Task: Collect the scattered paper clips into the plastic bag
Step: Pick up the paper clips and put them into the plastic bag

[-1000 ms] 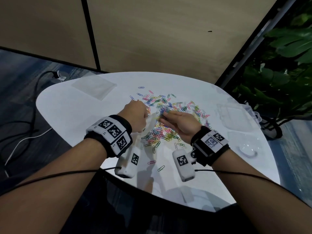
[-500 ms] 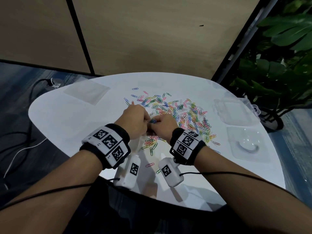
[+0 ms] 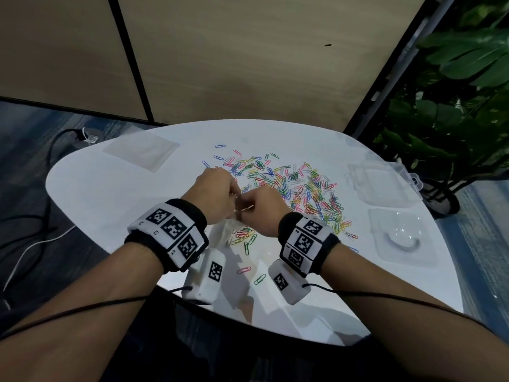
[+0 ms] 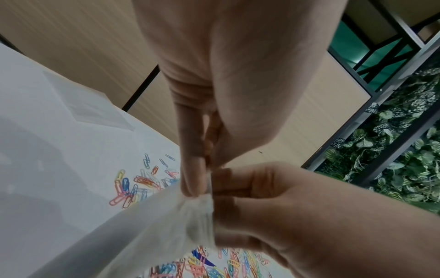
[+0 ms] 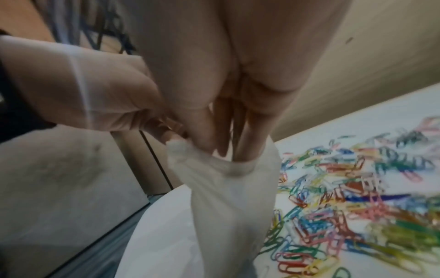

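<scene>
Coloured paper clips (image 3: 303, 194) lie scattered over the middle of the white table (image 3: 110, 199), also shown in the right wrist view (image 5: 345, 206). A clear plastic bag (image 3: 225, 230) hangs between my hands just above the table. My left hand (image 3: 217, 194) pinches the bag's rim (image 4: 202, 203) between thumb and fingers. My right hand (image 3: 261, 208) meets it at the mouth. In the right wrist view its fingers (image 5: 247, 143) dip inside the bag (image 5: 226, 197) and the thumb lies outside the rim. No clip shows in either hand.
A flat clear bag (image 3: 140, 154) lies at the table's far left. Two clear plastic boxes (image 3: 377, 186) (image 3: 399, 238) sit at the right, near a potted plant (image 3: 454, 106). Two loose clips (image 3: 243, 270) lie near the front edge. Cables run over the floor at the left.
My right hand came left from the clip pile, carrying a clip to the bag held by my left hand. Its fingers now sit in the bag's mouth.
</scene>
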